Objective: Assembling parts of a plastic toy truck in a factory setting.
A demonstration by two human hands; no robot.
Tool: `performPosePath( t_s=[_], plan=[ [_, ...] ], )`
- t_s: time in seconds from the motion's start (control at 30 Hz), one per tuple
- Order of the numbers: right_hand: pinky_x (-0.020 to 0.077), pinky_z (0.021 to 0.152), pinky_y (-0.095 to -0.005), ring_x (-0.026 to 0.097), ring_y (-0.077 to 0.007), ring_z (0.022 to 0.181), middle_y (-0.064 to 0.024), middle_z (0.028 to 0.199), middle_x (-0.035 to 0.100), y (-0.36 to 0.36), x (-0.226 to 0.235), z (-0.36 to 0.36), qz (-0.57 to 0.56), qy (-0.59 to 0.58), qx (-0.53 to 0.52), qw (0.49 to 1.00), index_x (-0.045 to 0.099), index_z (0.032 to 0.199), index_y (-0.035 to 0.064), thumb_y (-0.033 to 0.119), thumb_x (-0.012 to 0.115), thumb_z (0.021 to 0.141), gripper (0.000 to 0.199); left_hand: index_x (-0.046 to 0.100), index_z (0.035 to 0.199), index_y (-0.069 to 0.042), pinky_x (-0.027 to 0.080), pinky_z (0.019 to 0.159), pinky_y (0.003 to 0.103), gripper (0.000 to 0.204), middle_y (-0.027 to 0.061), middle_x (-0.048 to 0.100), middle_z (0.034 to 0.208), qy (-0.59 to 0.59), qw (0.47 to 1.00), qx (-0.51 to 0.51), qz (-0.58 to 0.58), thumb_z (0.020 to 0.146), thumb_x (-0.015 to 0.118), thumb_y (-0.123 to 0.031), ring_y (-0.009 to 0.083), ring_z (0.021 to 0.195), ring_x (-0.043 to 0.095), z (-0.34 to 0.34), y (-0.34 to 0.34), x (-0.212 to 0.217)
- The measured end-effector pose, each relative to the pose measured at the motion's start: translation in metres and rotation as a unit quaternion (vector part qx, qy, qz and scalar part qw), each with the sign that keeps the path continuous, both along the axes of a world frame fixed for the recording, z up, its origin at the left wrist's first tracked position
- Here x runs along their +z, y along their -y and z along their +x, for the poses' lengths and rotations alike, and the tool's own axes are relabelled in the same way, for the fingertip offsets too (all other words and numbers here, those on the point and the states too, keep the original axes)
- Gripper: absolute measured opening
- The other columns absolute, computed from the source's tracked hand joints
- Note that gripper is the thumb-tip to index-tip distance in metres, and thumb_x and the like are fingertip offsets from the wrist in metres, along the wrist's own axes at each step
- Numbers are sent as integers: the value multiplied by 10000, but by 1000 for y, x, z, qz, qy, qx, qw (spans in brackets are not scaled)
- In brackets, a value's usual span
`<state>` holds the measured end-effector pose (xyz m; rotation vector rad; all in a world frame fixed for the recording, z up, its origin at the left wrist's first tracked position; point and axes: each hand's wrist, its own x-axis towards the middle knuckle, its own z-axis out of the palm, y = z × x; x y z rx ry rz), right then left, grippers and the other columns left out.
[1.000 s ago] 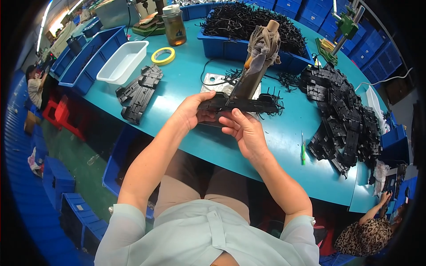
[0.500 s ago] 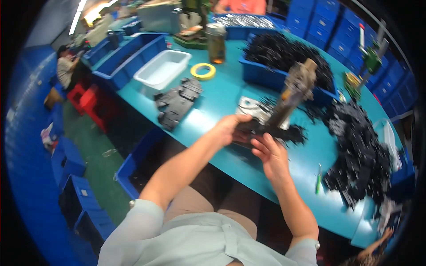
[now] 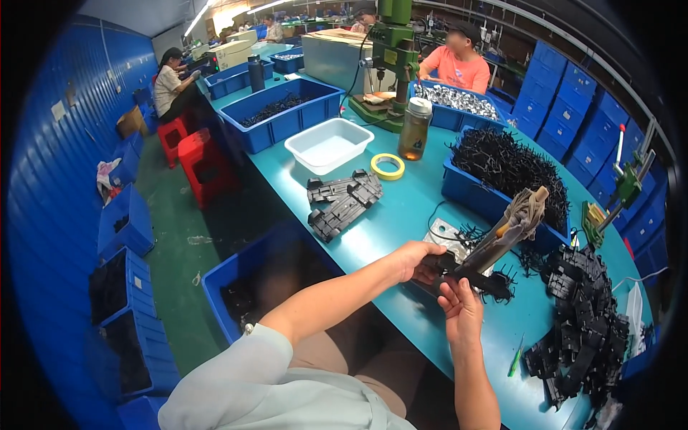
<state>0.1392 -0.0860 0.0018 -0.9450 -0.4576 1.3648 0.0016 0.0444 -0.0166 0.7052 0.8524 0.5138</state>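
My left hand grips one end of a flat black plastic part above the teal table. My right hand holds the same part from below, fingers curled on its near edge. A slanted lever tool with a cloth-wrapped handle rises just behind the part, over a small metal plate. Small black clips lie scattered around it.
A blue bin of black clips stands behind the tool. A pile of black parts lies at right, two more at left. White tray, tape roll, bottle and green press sit farther back. Other people work beyond.
The view has swung left and up, showing more of the floor and the long table. Both hands still hold the black part by the lever tool.
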Motion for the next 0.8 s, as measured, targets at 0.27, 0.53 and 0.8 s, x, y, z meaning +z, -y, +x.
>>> performPosePath(
  t_s=[0.27,0.53,0.8],
  plan=[
    [582,604,-283,681,-176,816,-106,998,677,-2,-1,-2,12,-9,-6,1000,577,1062,44,235,631,904,253,639,930,-89,489,660,433,259,79,628,789,-14,1000,12,8,853,625,-336,225,605,551,0,-1,8],
    [566,638,-314,674,-178,835,-67,957,677,16,-10,-3,-27,-34,-3,999,590,1015,91,242,591,912,183,646,947,13,469,481,351,377,166,652,754,-67,994,20,82,855,641,-353,253,549,585,-9,27,16],
    [574,600,-369,667,-242,727,-86,806,647,53,-20,-21,-48,-25,1,999,603,876,41,149,647,856,118,674,854,18,423,619,222,269,1,623,765,-10,949,126,288,892,635,-245,57,694,520,-36,95,-5]
  ],
)
